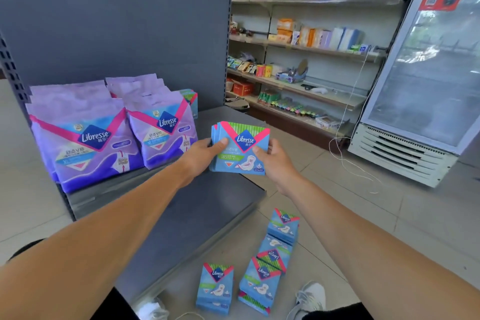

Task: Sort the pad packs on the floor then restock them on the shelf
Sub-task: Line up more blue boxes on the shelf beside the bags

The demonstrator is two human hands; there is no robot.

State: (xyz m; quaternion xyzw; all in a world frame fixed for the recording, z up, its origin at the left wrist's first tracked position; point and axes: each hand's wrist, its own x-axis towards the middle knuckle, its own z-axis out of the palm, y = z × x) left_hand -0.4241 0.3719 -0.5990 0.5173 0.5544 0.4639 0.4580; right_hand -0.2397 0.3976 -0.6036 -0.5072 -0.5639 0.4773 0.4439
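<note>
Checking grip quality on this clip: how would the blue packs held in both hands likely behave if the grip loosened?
The blue packs are several thin glossy ones bunched together, so they would probably slide apart. They look light: the left hand and right hand pinch only the side edges. Probably soft rather than fragile.

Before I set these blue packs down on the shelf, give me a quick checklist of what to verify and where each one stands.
1. Both hands hold the blue packs, left hand and right hand on opposite sides: ok.
2. Held packs squared up: not ok, the back ones fan out at the left.
3. Bare shelf right of the purple packs: ok.
4. Same blue packs already at the back: ok.
5. Floor packs cleared: not ok, four piles remain.
</note>
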